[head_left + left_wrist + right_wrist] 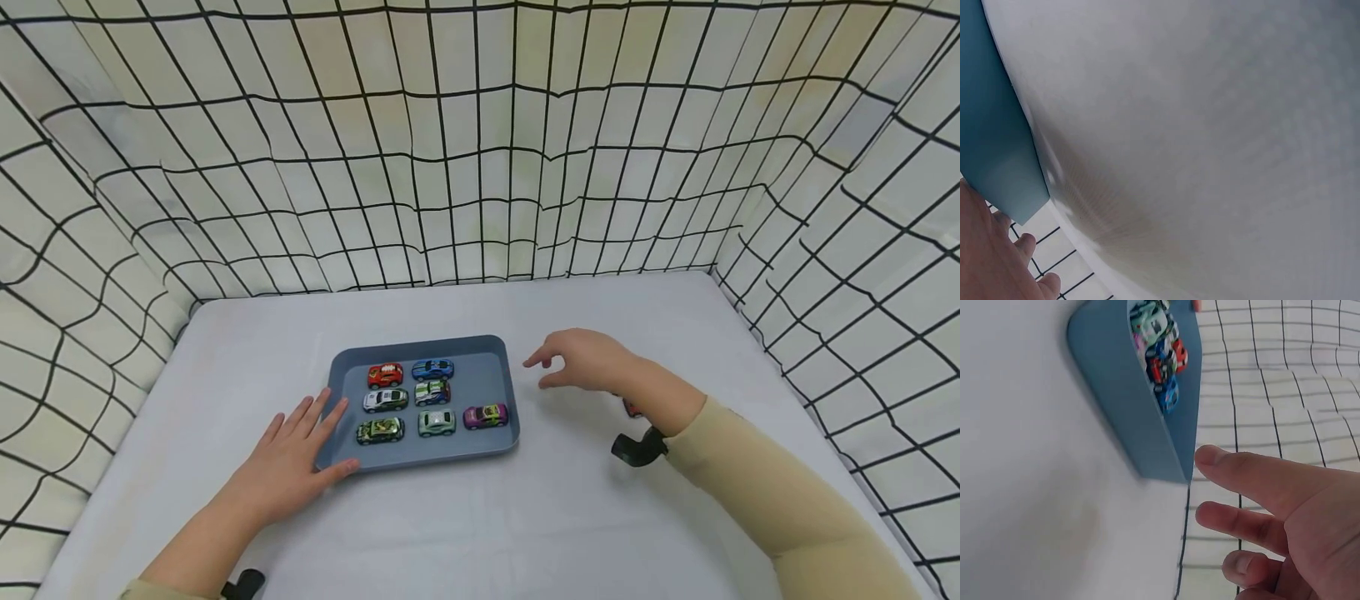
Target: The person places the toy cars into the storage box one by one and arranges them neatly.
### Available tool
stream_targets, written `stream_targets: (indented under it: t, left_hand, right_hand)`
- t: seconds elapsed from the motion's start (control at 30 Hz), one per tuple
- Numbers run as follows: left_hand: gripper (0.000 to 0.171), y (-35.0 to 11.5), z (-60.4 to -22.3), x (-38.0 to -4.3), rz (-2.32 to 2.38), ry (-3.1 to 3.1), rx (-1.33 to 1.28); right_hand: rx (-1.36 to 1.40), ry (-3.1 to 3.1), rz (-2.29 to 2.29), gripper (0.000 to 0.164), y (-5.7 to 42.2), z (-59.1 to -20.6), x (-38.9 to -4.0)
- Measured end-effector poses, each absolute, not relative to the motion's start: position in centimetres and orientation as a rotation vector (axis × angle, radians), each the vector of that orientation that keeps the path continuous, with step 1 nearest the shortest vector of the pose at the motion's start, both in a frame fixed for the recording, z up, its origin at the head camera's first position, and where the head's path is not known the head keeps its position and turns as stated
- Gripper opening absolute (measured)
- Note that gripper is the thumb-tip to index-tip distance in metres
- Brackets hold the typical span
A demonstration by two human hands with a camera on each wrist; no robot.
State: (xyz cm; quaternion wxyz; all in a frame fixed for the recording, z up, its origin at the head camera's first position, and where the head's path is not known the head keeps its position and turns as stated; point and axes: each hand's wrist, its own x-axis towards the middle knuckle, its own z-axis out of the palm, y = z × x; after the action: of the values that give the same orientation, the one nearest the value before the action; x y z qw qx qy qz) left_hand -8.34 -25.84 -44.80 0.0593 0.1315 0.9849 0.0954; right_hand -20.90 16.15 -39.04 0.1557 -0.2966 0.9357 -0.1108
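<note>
A blue-grey tray (480,350) lies on the table with several toy cars in it, among them a red car (385,376), a blue car (432,369), a green camouflage car (380,431) and a purple car (485,416). My left hand (288,462) touches the tray's left edge with fingers spread and straight. Just off the tray's right side, my right hand (588,360) hovers with thumb and index finger apart, holding nothing. Beneath the right forearm another toy car (632,407), with red on it, is mostly hidden.
A white-covered table (480,525) carries the tray. Black netting (480,175) with white behind it rises along the back and both sides. Black wrist straps show at both wrists, the right one (639,448) near the tabletop.
</note>
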Motion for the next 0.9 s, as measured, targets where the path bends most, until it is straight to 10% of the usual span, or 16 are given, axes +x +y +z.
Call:
stream_targets:
  t: [0.9]
  left_hand:
    - [0.099,-26.0,-45.0,-8.3,0.289,2.988,0.39]
  right_hand:
    - [-0.497,2.631,-0.444,0.033,28.6,-41.1,-21.3]
